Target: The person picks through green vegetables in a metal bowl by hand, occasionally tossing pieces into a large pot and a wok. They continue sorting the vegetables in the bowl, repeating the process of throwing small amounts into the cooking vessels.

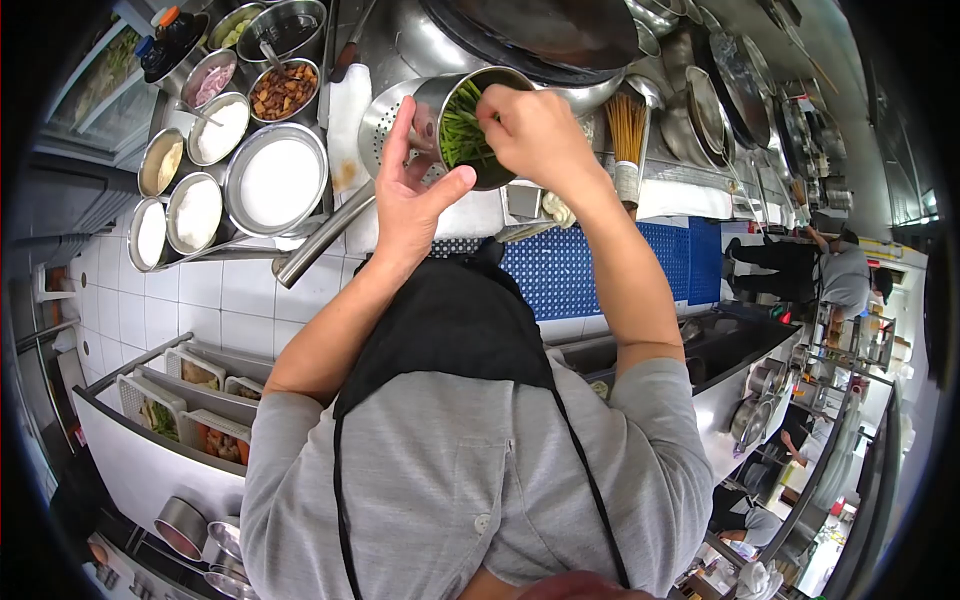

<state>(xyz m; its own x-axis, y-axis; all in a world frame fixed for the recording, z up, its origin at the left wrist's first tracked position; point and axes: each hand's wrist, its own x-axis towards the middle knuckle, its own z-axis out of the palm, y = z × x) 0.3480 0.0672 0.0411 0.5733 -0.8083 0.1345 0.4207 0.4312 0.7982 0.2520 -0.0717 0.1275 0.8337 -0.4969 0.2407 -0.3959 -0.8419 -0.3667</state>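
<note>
A steel container (428, 97) of cut green vegetables (464, 128) is tilted in front of me. My left hand (412, 195) is spread against its near side, thumb and fingers apart around the wall, supporting it. My right hand (530, 130) reaches over the rim, its fingers bent together at the greens; whatever they pinch is hidden. Behind the container lies a perforated steel ladle (378, 125), its thick handle (325, 240) pointing down to the left. A large dark wok (540, 35) is just beyond.
Left of the hands stand steel bowls of white powder or grains (275, 180) and browned chunks (283, 92). A bamboo brush (626, 140) stands to the right. White cloths (350, 125) lie on the counter edge. Co-workers (845, 270) are at far right.
</note>
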